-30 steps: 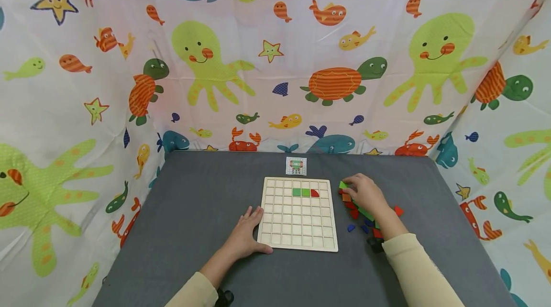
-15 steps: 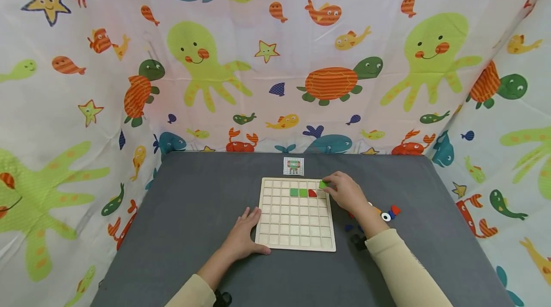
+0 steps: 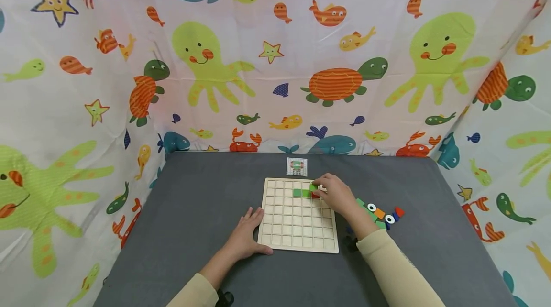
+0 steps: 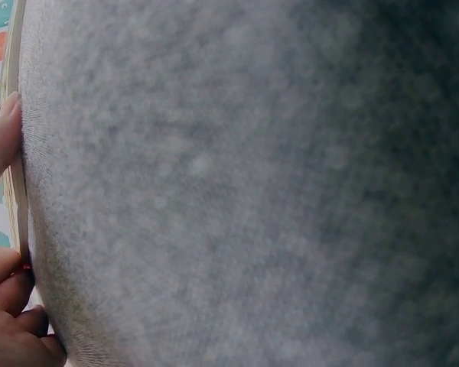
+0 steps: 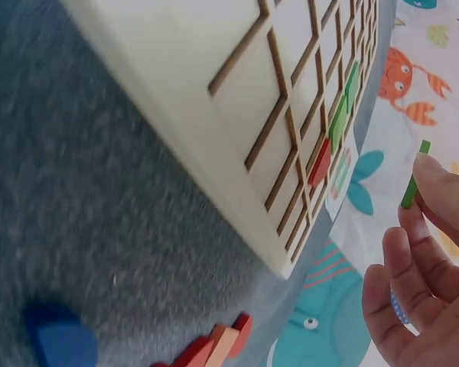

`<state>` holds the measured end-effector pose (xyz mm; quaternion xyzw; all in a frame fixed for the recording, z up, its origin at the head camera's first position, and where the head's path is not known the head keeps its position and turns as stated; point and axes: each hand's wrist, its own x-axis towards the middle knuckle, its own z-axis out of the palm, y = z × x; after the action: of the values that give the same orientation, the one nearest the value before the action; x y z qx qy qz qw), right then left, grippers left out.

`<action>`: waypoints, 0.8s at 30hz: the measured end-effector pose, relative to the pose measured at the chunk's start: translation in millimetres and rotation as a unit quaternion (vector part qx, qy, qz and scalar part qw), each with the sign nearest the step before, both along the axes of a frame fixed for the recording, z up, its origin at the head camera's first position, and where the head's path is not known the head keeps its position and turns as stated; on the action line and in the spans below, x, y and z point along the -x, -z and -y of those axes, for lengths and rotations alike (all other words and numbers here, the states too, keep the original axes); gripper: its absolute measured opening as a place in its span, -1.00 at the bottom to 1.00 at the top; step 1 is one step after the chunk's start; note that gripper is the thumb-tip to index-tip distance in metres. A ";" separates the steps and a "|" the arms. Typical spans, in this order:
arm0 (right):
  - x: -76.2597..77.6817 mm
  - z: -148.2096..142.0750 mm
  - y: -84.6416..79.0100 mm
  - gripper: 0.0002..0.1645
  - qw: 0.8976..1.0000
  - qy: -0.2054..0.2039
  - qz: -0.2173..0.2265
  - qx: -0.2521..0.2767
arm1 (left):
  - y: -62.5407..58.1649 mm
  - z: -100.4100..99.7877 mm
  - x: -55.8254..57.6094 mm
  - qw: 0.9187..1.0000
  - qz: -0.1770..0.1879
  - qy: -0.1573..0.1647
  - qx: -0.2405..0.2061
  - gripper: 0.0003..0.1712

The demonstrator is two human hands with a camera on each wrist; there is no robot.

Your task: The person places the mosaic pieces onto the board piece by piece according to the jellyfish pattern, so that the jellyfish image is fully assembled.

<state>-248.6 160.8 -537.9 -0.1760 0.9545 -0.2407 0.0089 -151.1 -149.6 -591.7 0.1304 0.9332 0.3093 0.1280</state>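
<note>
A wooden grid board (image 3: 297, 230) lies on the grey table. In its upper rows sit two green square tiles (image 3: 297, 193) side by side and a red tile (image 3: 315, 195), partly covered by my right fingers. My right hand (image 3: 339, 195) pinches a thin green tile (image 5: 415, 174) between thumb and fingertip, above the board near the red tile. The right wrist view shows that tile edge-on, apart from the board. My left hand (image 3: 244, 235) rests at the board's lower left, fingers extended along the left edge and thumb by the bottom corner.
A small picture card (image 3: 297, 167) lies behind the board. Right of the board are loose pieces, among them white rings (image 3: 372, 207), an orange piece (image 3: 379, 213) and a red one (image 3: 400, 212). A blue piece (image 5: 61, 336) lies near the board. A patterned curtain (image 3: 267, 82) surrounds the table.
My right hand has picked the green tile from the pile and carried it left over the board, close to the red tile. The left hand has stayed at the board's edge.
</note>
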 end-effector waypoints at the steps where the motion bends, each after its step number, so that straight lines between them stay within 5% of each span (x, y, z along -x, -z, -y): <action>1: -0.8 1.7 0.1 -0.68 1.000 -0.001 0.000 0.001 | -0.2 -0.3 -0.2 1.000 0.000 0.000 -0.001 0.42; 24: 6.7 38.4 13.7 -0.65 0.999 -0.026 0.020 0.004 | -0.3 -2.0 0.1 1.000 0.007 -0.009 -0.006 0.42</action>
<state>-255.3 122.4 -551.6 -0.1963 0.9481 -0.2477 0.0335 -151.2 -147.6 -591.4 0.1208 0.9314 0.3171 0.1315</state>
